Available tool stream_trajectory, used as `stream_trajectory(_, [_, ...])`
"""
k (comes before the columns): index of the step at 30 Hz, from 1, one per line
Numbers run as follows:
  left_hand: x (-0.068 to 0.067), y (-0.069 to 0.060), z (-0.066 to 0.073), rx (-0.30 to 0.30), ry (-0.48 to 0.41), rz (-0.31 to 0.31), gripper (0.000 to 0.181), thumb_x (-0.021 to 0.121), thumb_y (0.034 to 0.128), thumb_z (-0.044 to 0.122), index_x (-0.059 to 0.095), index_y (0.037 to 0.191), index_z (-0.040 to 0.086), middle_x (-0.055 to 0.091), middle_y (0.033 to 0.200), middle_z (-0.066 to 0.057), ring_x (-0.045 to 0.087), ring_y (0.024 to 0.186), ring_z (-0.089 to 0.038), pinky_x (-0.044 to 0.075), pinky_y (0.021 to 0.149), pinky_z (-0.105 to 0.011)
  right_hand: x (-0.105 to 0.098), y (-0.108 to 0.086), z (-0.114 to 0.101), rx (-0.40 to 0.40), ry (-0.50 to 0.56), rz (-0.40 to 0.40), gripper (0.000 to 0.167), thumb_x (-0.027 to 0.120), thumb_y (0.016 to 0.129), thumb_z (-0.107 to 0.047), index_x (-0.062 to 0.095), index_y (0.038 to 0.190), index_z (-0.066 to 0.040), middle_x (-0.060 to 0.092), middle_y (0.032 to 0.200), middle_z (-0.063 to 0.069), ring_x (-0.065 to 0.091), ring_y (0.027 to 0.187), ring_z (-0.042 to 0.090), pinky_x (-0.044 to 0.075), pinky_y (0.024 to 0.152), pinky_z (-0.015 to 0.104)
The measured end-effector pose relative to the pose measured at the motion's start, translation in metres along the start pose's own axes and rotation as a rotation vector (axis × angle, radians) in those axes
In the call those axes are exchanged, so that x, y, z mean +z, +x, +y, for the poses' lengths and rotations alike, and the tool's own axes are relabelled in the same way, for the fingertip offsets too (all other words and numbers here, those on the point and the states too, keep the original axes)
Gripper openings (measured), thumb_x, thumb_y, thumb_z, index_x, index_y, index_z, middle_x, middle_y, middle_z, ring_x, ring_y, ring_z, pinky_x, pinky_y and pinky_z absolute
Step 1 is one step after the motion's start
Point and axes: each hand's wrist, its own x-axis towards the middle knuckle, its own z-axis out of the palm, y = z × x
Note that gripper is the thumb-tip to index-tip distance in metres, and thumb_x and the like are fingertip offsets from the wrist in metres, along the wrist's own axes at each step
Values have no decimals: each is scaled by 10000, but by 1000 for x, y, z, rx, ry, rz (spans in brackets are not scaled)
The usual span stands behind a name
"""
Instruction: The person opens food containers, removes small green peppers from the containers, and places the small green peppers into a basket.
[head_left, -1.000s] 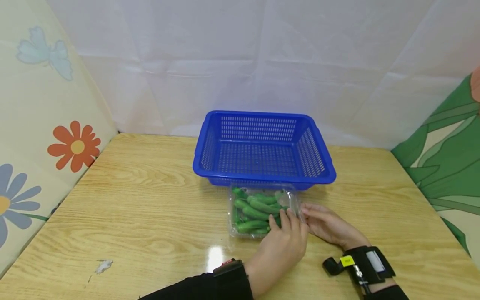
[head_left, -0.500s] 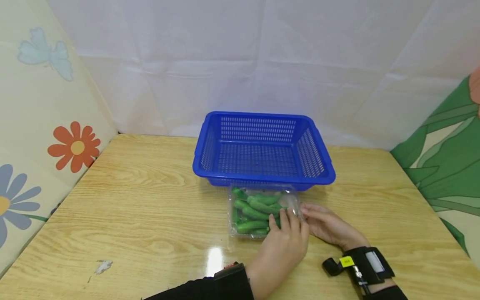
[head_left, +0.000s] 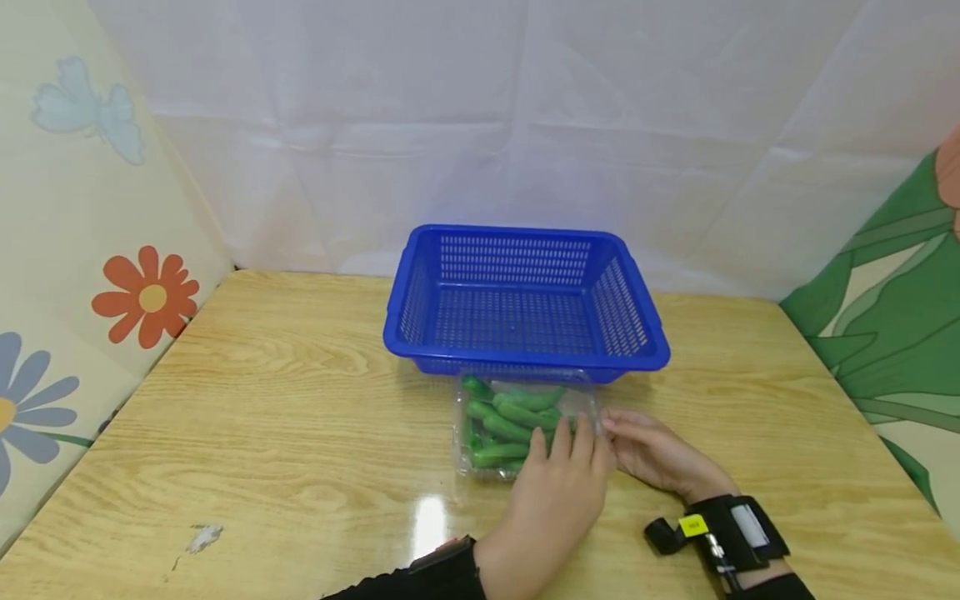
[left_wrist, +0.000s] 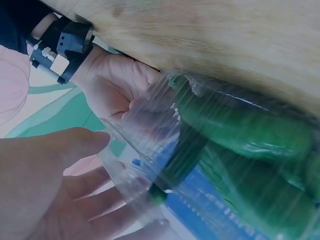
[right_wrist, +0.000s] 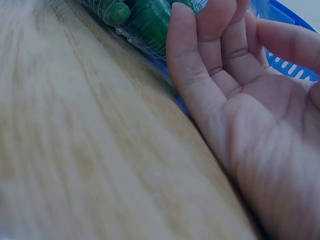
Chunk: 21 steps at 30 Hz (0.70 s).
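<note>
A clear plastic box (head_left: 462,458) holds several green peppers (head_left: 504,427) in front of the blue basket; clear film shows over the peppers (left_wrist: 250,130) in the left wrist view. My left hand (head_left: 558,492) lies over the box's near right corner, its fingers spread and fairly straight. At the box's right side is my right hand (head_left: 663,454), fingertips at the edge. The right wrist view shows that hand (right_wrist: 245,100) with gently bent fingers beside the box, the thumb apart from them.
Behind the box stands a blue perforated basket (head_left: 525,358), its near rim close to the box. Both are on a wooden table (head_left: 300,417). A white sheet (head_left: 480,125) hangs at the back, with patterned panels at the left and right.
My left hand has shifted slightly left and its fingers look straighter over the box. My right hand, the box and the basket have hardly moved.
</note>
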Motion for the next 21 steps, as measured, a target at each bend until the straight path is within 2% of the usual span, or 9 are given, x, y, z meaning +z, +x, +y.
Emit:
stream_trajectory(2, [1,-3,-3,-1,-5,16,380,476,1021,336,588,1341,165,603,1343,-13,610,1164,-150,528,910,-330,0,0,0,-5,10,-3,441,199,1065,-9,603,1238,-43,621,1188,25,594,1088,113,490,941,268])
stream_trajectory(9, [12,-9,-18,-35,6,153,304,500,982,272,669,1216,176,671,1239,4,651,1098,-151,539,893,-334,2,0,1,-23,65,-7,414,219,1065,-8,608,1203,-40,636,1122,14,600,1033,93,494,903,236])
stream_trajectory(16, [12,-12,-34,-50,-18,161,291,495,991,239,651,1229,179,670,1242,1,653,1096,-157,541,890,-344,1,0,3,-26,96,-17,394,238,1069,-29,621,1145,-77,650,1092,1,613,1019,103,506,900,262])
stream_trajectory(21, [12,-12,-44,-74,-53,249,262,505,976,190,668,1181,179,694,1195,11,673,1046,-154,557,849,-350,0,-2,2,-21,137,-29,358,271,1071,-41,590,1234,-43,639,1135,15,600,1056,100,486,932,247])
